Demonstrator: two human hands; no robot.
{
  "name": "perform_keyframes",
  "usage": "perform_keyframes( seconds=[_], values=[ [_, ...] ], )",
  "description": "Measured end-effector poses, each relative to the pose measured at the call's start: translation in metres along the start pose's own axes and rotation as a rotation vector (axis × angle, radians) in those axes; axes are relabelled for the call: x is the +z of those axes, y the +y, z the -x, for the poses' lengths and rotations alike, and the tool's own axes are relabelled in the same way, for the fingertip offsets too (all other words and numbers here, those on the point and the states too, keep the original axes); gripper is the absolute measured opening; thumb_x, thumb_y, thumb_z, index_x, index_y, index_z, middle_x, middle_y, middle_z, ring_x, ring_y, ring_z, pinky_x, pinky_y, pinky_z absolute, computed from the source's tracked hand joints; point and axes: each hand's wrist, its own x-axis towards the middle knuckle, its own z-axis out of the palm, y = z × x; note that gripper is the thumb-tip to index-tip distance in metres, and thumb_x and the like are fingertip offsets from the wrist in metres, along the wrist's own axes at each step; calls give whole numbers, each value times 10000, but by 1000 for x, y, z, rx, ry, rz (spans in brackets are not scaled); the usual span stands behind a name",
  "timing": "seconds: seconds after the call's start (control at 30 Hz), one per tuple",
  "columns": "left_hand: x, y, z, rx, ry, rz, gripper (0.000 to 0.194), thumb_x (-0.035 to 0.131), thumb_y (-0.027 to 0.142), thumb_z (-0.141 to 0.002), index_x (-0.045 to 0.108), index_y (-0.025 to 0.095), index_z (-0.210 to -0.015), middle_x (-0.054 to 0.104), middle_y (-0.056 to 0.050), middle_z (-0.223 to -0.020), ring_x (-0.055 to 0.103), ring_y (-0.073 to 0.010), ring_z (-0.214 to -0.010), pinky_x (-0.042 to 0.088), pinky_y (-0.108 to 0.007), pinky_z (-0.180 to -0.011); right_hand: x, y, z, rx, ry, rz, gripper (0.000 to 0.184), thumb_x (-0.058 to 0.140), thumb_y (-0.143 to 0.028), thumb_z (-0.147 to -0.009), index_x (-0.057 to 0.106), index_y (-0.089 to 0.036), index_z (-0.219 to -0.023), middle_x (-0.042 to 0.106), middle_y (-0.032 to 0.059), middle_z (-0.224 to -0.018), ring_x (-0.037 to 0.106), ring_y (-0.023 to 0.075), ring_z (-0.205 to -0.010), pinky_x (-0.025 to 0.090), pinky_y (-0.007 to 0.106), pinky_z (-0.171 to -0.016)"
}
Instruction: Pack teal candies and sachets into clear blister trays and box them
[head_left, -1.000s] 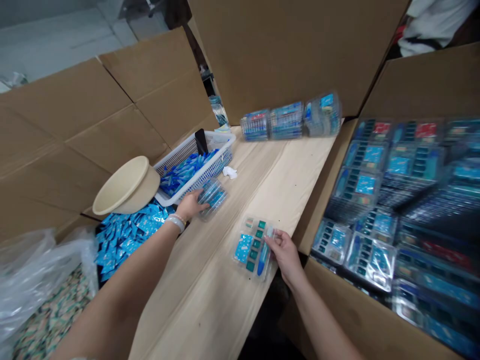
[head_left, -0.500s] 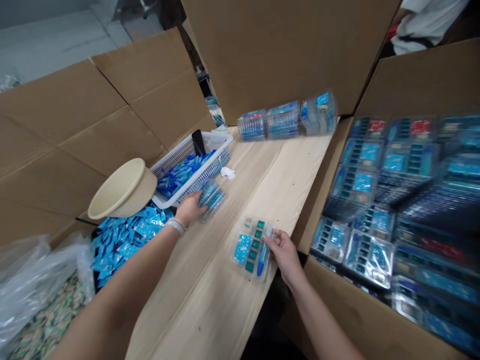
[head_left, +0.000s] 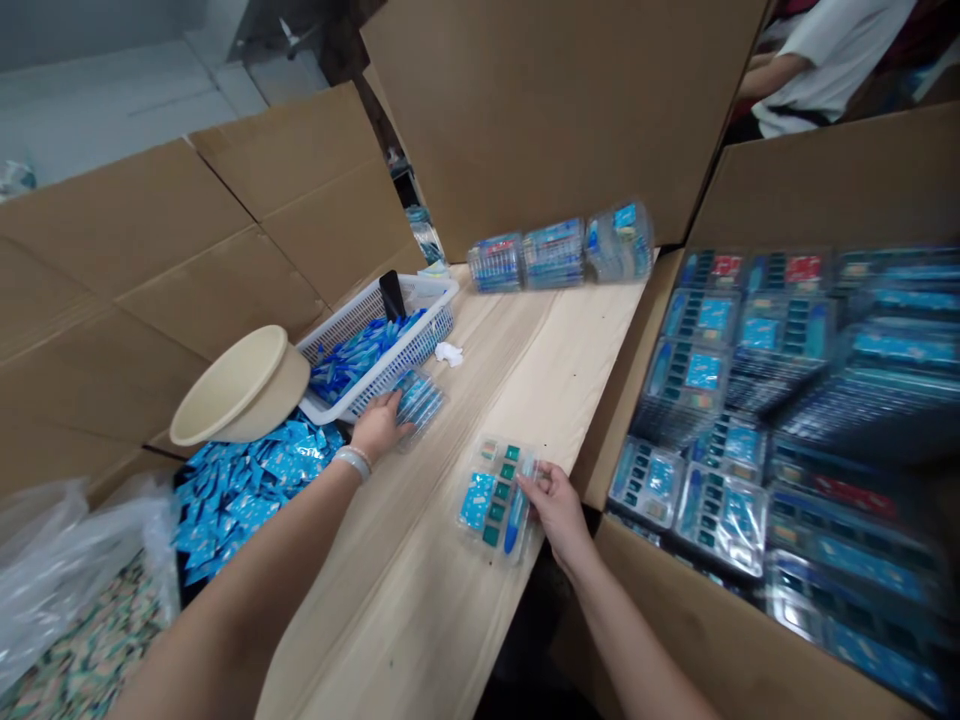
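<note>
My right hand (head_left: 551, 500) pinches the right edge of a clear plastic blister pack (head_left: 495, 505) on the wooden table. Inside lie a blue pen-like piece (head_left: 516, 525), a column of green squares and a blue printed sachet (head_left: 477, 500). My left hand (head_left: 379, 425), palm down with its fingers stretched out, touches the near side of a small stack of clear packs (head_left: 421, 405). Beside that hand stands a white basket (head_left: 401, 357) full of blue pen-like pieces (head_left: 356, 355).
A cream basin (head_left: 232, 385) sits over a heap of blue sachets (head_left: 255, 490) at left. Three rows of packs (head_left: 553, 255) stand at the table's back. A carton (head_left: 652, 600) of filled packs is at right. Cardboard walls (head_left: 562, 120) surround the table; a person's white sleeve (head_left: 840, 50) shows beyond.
The whole view has shifted slightly, moving the table's things left. My left fingers look straighter at the small stack. My right hand keeps its grip on the blister pack.
</note>
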Motion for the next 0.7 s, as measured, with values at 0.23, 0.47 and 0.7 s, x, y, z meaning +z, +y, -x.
perform_keyframes(
  seconds=[0.23, 0.47, 0.7],
  values=[
    [-25, 55, 61, -119, 9, 736, 513, 482, 427, -748, 430, 158, -1182, 442, -134, -1236, 406, -246, -1140, 340, -397, -938, 10, -11, 3, 87, 30, -163, 363, 708, -368, -538, 465, -215, -760, 564, -65, -604, 525, 88, -483, 398, 180, -419],
    [-33, 52, 95, -336, -366, 1608, 352, 583, 350, -706, 545, 173, -1008, 605, -61, -990, 584, -166, -848, 467, -308, -771, 53, -12, 14, 82, -55, -180, 420, 678, -418, -570, 433, -233, -858, 590, -35, -739, 570, 109, -610, 460, 227, -544],
    [-39, -36, 25, -725, -77, 1492, 112, 514, 175, -773, 529, 150, -882, 582, 46, -601, 546, -58, -567, 487, -219, -619, 35, 2, 35, 11, -68, -12, 427, 662, -500, -537, 499, -218, -812, 586, -50, -570, 518, 99, -464, 401, 220, -458]
  ],
)
